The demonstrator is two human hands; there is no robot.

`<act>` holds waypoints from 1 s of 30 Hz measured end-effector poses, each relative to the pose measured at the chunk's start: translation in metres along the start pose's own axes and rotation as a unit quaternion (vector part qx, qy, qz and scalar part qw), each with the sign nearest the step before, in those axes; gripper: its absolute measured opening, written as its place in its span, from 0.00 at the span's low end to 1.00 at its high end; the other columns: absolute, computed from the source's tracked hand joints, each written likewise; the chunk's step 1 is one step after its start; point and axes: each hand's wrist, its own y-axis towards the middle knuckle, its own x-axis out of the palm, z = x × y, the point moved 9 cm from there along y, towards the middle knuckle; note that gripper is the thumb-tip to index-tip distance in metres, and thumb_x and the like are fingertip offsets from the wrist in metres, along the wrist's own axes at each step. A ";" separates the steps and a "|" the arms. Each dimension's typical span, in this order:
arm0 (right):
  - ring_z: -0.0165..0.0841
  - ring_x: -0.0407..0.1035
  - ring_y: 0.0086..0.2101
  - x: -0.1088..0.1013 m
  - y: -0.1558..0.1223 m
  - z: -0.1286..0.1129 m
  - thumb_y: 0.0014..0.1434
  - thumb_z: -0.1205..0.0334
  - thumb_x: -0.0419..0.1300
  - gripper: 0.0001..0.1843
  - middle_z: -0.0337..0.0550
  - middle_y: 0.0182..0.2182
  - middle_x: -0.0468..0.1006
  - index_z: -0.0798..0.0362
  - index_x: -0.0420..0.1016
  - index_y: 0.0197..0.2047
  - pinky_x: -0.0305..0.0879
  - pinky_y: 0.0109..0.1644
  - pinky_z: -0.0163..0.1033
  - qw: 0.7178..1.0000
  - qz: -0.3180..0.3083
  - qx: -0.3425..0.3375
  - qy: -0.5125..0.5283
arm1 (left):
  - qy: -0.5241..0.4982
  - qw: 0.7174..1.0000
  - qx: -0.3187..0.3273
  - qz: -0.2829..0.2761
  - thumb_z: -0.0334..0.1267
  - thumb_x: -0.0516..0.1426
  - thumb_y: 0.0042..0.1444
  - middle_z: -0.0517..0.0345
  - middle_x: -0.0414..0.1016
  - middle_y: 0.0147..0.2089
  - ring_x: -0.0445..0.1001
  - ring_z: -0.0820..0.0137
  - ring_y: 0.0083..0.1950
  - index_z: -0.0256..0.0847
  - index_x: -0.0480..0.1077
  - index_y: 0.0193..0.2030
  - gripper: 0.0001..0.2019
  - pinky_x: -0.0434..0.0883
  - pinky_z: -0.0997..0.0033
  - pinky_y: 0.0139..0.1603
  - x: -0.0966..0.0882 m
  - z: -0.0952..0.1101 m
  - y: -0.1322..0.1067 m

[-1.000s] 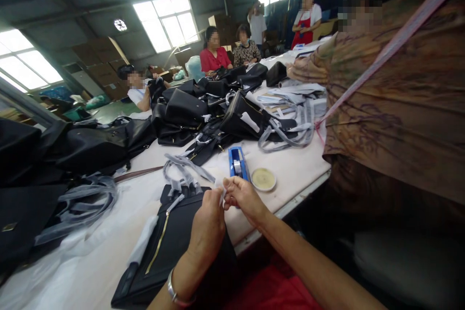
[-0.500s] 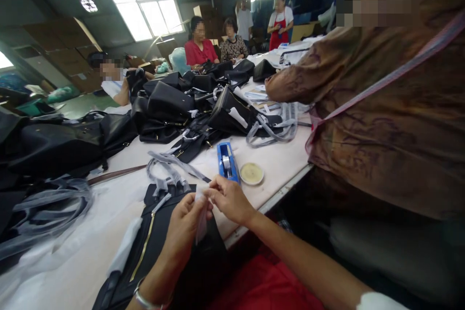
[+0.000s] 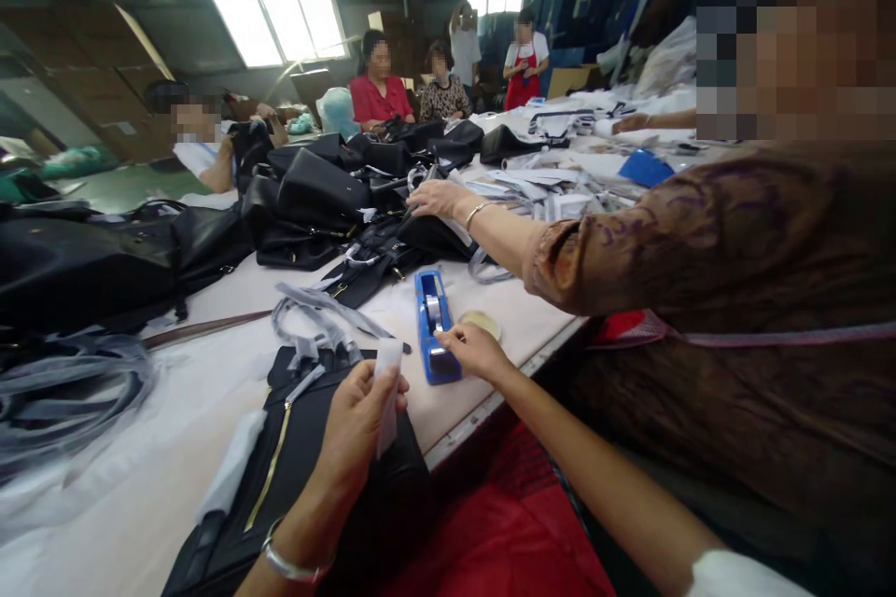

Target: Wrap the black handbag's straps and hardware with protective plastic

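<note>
My left hand (image 3: 360,415) is closed round a soft white wrapping strip (image 3: 388,364), which stands up out of the fingers. It is over a black bag (image 3: 301,434) with a gold zipper, lying at the table's near edge. My right hand (image 3: 480,353) has thumb and fingers pinched at the blue tape dispenser (image 3: 442,369). Any tape between those fingertips is too small to make out. Behind the right hand, a round shallow dish (image 3: 484,325) is partly covered. Straps in clear wrap (image 3: 308,312) lie on the far end of the bag.
A co-worker in a brown patterned top (image 3: 700,252) stands at the right, one hand (image 3: 441,199) reaching over the bags. Black bags (image 3: 322,191) are heaped across the table (image 3: 189,448). Wrapped straps (image 3: 77,392) lie at the left. More people are at the far side.
My right hand has left the white strip and moved right to the tape dispenser. My left hand still holds the strip. The co-worker's arm now stretches left over the bags.
</note>
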 end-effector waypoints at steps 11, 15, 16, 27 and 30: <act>0.29 0.67 0.30 -0.001 -0.023 -0.019 0.55 0.54 0.59 0.13 0.41 0.28 0.76 0.56 0.72 0.29 0.60 0.33 0.32 0.983 0.045 -0.001 0.176 | -0.028 1.000 0.009 -0.011 0.51 0.59 0.53 0.59 0.72 0.31 0.69 0.77 0.26 0.37 0.67 0.35 0.17 0.64 0.80 0.24 -0.005 -0.003 0.002; 0.24 0.59 0.20 0.017 -0.044 -0.016 0.56 0.52 0.59 0.14 0.39 0.25 0.73 0.56 0.68 0.31 0.54 0.23 0.30 0.944 -0.021 0.063 0.323 | -0.031 0.999 -0.007 -0.003 0.52 0.61 0.51 0.58 0.72 0.30 0.68 0.77 0.25 0.37 0.67 0.34 0.18 0.62 0.80 0.23 -0.006 -0.001 0.001; 0.23 0.57 0.19 0.024 -0.048 -0.011 0.55 0.52 0.60 0.15 0.38 0.24 0.72 0.57 0.67 0.31 0.53 0.22 0.29 0.929 -0.033 0.089 0.357 | -0.033 0.999 -0.012 0.000 0.52 0.61 0.50 0.58 0.72 0.30 0.68 0.77 0.24 0.37 0.67 0.34 0.19 0.62 0.80 0.22 -0.006 -0.001 0.001; 0.21 0.57 0.18 0.047 -0.055 0.019 0.52 0.53 0.62 0.15 0.36 0.22 0.70 0.58 0.70 0.32 0.60 0.21 0.27 0.887 -0.029 0.164 0.432 | -0.010 1.000 -0.011 -0.016 0.51 0.59 0.54 0.59 0.72 0.30 0.68 0.77 0.25 0.37 0.66 0.34 0.17 0.62 0.81 0.24 0.001 -0.003 0.005; 0.22 0.60 0.17 0.041 -0.050 0.022 0.54 0.56 0.58 0.11 0.36 0.21 0.70 0.57 0.69 0.30 0.60 0.21 0.28 0.929 -0.020 0.131 0.346 | 0.000 1.000 -0.015 -0.023 0.50 0.58 0.55 0.59 0.72 0.30 0.67 0.78 0.25 0.37 0.66 0.34 0.16 0.62 0.81 0.24 0.004 -0.003 0.005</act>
